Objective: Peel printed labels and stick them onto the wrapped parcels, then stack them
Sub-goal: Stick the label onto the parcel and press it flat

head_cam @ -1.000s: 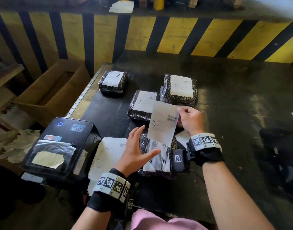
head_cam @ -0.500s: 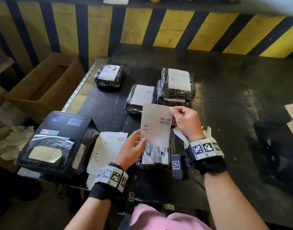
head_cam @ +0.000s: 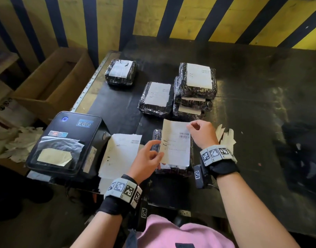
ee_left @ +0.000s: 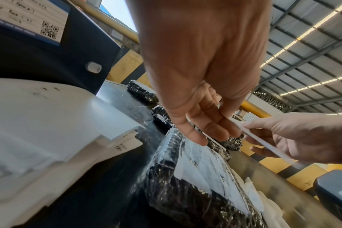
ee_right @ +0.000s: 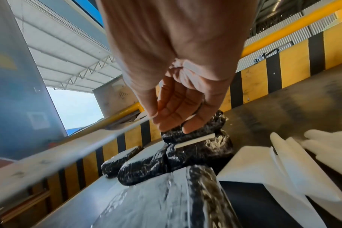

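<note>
- While both hands work over the black table (head_cam: 243, 72), items run left to right: cardboard box (head_cam: 51, 81) off the table's left edge, crumpled paper (head_cam: 23, 142) below it.
- Label printer (head_cam: 64, 144), black, near-left corner of table, blue light on top.
- Loose printed sheets (head_cam: 120, 154) just beside the printer's right side, lying flat.
- Small wrapped parcel (head_cam: 121, 72) far left on the table, labelled, apart from the rest.
- Left hand (head_cam: 146, 158): thumb and fingers pinched on the lower-left edge of the label (head_cam: 176, 142); other fingers loosely curled.
- Label held over the near parcel (head_cam: 173, 169), which sits on the table between the two wrists; whether the label touches the wrap yet, cannot tell. Barcode at its top right.
- Near parcel is black under clear shiny wrap, with a pale patch showing on its top in the left wrist view.
- Single labelled parcel (head_cam: 156, 98) just behind the label.
- Stack of labelled parcels (head_cam: 196, 90) touching that one's right side, three high as far as visible.
- Right hand (head_cam: 202, 134): thumb and forefinger clamped on the label's top-right corner, remaining fingers curled.
- White backing scraps (head_cam: 227, 138) on the table just right of the right wrist.
- Dark cloth-like lump (head_cam: 300, 140) far right, blurred.
</note>
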`<state>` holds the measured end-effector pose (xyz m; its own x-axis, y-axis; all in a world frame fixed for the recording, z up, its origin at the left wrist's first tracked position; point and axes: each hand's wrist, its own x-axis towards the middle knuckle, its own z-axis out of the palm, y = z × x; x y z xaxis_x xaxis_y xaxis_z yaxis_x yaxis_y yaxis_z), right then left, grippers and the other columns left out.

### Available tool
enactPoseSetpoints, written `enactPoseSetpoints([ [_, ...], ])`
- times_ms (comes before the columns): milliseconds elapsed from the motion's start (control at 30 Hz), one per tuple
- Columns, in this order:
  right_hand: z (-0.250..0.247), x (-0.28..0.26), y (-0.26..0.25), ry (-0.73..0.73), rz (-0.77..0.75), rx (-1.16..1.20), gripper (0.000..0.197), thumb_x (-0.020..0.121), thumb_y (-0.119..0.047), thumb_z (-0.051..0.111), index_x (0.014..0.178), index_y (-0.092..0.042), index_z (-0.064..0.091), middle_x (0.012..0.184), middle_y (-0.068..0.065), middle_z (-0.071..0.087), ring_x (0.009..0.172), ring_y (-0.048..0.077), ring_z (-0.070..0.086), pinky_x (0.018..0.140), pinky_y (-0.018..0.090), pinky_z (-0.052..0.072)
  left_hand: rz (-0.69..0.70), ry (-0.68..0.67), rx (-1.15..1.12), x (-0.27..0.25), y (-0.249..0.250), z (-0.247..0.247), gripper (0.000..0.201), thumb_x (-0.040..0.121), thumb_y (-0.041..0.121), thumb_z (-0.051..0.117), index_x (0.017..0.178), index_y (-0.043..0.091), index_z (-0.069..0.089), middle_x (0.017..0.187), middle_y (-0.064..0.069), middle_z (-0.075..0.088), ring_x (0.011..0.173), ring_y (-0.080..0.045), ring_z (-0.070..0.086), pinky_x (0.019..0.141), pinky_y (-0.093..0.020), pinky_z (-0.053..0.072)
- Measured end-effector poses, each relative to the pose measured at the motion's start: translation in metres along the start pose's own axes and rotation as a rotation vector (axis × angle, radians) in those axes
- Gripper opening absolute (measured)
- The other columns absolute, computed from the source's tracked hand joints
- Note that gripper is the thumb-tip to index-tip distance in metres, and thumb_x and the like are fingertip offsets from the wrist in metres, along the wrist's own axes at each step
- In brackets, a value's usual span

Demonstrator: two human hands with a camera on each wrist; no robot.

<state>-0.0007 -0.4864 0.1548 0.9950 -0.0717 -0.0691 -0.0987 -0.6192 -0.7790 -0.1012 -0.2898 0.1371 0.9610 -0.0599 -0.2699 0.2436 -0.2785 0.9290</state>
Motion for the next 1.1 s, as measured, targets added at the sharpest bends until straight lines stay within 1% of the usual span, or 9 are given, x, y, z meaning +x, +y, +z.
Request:
enactPoseSetpoints([
  [100,0.008,0.001,0.008,-0.042,0.045,-0.02,0.019,0.092,-0.02,0.061,0.105,-0.008,0.069,0.083,-0.001,0.062,0.082,0.015,0.057,0.075,0.021,0.039,-0.049,-0.018,0.009,0.001,-0.006,0.004,0.036,0.096,0.018,0.056,0.13,0.022,0.044,0.091,-0.006,0.074,0.062,-0.017,0.062,0.064,-0.033,0.057],
  [167,0.015,0.002,0.014,-0.091,0.099,0.006,0.036,0.09,-0.02,0.065,0.124,-0.011,0.059,0.078,0.0,0.062,0.079,0.015,0.057,0.079,0.023,0.04,-0.083,-0.029,0.049,0.002,-0.01,0.006,0.036,0.097,0.02,0.056,0.131,0.021,0.044,0.087,-0.007,0.073,0.059,-0.012,0.061,0.057,-0.024,0.051],
  [233,0.019,0.004,0.021,-0.131,0.128,0.033,0.05,0.087,-0.019,0.067,0.133,-0.018,0.047,0.077,0.003,0.064,0.073,0.011,0.057,0.071,0.023,0.041,-0.114,-0.026,0.079,0.002,-0.012,0.008,0.036,0.097,0.022,0.055,0.13,0.022,0.044,0.084,-0.002,0.073,0.057,-0.008,0.06,0.053,-0.02,0.048],
  [333,0.021,0.008,0.029,-0.158,0.104,-0.013,0.021,0.086,-0.02,0.068,0.105,-0.021,0.059,0.078,0.001,0.061,0.073,0.014,0.056,0.057,0.02,0.037,-0.143,-0.019,0.082,0.003,-0.016,0.01,0.039,0.096,0.024,0.056,0.132,0.024,0.041,0.09,0.001,0.072,0.059,-0.007,0.061,0.053,-0.018,0.048],
  [433,0.025,0.011,0.033,-0.172,0.079,-0.036,0.003,0.086,-0.02,0.069,0.086,-0.021,0.066,0.08,-0.002,0.065,0.078,0.014,0.06,0.063,0.021,0.043,-0.172,-0.021,0.066,0.006,-0.02,0.012,0.041,0.097,0.024,0.056,0.134,0.025,0.039,0.099,0.001,0.071,0.063,-0.006,0.064,0.055,-0.016,0.049],
  [533,0.029,0.013,0.036,-0.178,0.043,-0.049,0.005,0.087,-0.018,0.069,0.09,-0.018,0.072,0.085,-0.005,0.067,0.083,0.012,0.062,0.077,0.022,0.046,-0.196,-0.023,0.04,0.011,-0.026,0.015,0.043,0.096,0.022,0.056,0.135,0.025,0.039,0.105,0.0,0.071,0.078,-0.011,0.07,0.062,-0.021,0.055],
  [667,0.033,0.019,0.04,-0.17,0.02,-0.063,0.01,0.088,-0.016,0.068,0.096,-0.014,0.074,0.088,-0.005,0.067,0.085,0.011,0.062,0.079,0.021,0.046,-0.213,-0.012,0.038,0.015,-0.031,0.017,0.044,0.096,0.021,0.057,0.136,0.025,0.039,0.108,0.0,0.07,0.093,-0.014,0.07,0.073,-0.03,0.06],
  [867,0.038,0.023,0.042,-0.16,-0.001,-0.079,0.012,0.088,-0.017,0.067,0.097,-0.013,0.075,0.093,-0.001,0.071,0.086,0.011,0.062,0.084,0.024,0.05,-0.232,-0.002,0.065,0.021,-0.034,0.018,0.045,0.096,0.022,0.057,0.136,0.026,0.038,0.11,0.001,0.069,0.094,-0.013,0.069,0.076,-0.032,0.061],
  [1100,0.041,0.024,0.045,-0.17,0.007,-0.106,0.013,0.088,-0.018,0.067,0.099,-0.015,0.075,0.096,-0.001,0.072,0.089,0.012,0.064,0.087,0.027,0.052,-0.257,-0.014,0.106,0.025,-0.035,0.016,0.046,0.095,0.022,0.057,0.137,0.023,0.038,0.105,0.001,0.071,0.085,-0.011,0.07,0.064,-0.022,0.057],
])
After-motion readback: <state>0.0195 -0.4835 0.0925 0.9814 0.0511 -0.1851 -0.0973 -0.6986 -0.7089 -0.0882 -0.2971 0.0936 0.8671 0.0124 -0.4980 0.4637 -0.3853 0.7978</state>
